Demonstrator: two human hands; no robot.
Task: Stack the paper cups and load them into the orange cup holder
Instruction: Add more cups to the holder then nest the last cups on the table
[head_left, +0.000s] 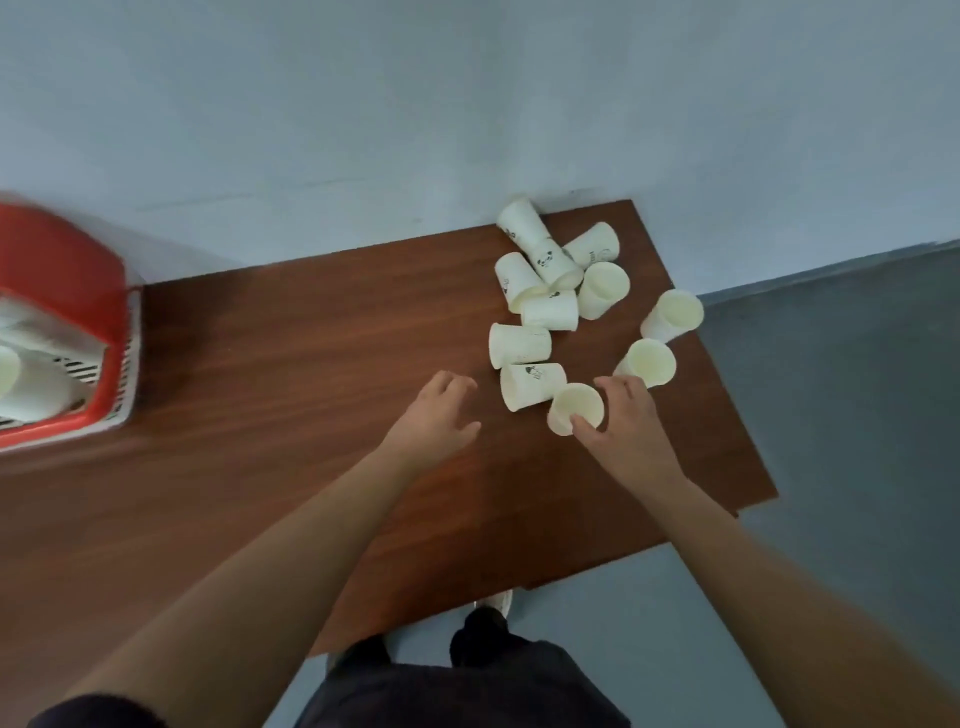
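Several white paper cups lie scattered on the right part of the brown wooden table (270, 364). My right hand (626, 431) grips one upright cup (574, 405) at its rim, thumb on the near side and fingers on the far side. Another cup (532, 384) lies on its side just left of it, and an upright cup (649, 361) stands just behind my right hand. My left hand (436, 415) hovers over the table left of these cups, fingers relaxed, holding nothing. The orange cup holder (67, 312) sits at the table's left edge with white cups inside.
A pile of cups (550, 270) lies near the table's back right corner against the pale wall. One cup (672, 314) stands close to the right edge. Grey floor lies right of and below the table. My legs and a shoe show at the bottom.
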